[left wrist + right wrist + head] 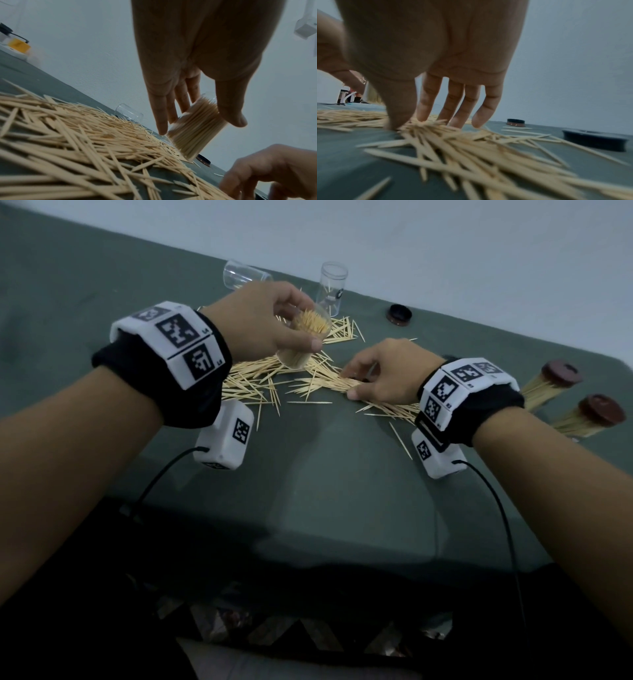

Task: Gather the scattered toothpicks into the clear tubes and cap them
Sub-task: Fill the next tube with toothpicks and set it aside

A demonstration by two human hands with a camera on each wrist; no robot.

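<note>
Toothpicks (329, 381) bunch under my right hand (383, 374) fingers, so I should pinch them straight for the tube (303, 337) my left hand (263, 320) holds.

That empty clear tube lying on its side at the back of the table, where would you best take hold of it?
Probably round its middle, coming down from above, thumb on one side and fingers on the other. The empty tube lies tipped over on the table, so its round wall faces up and it could roll. Its open mouth shows at one end, and pinching that thin rim would likely be less steady.
</note>
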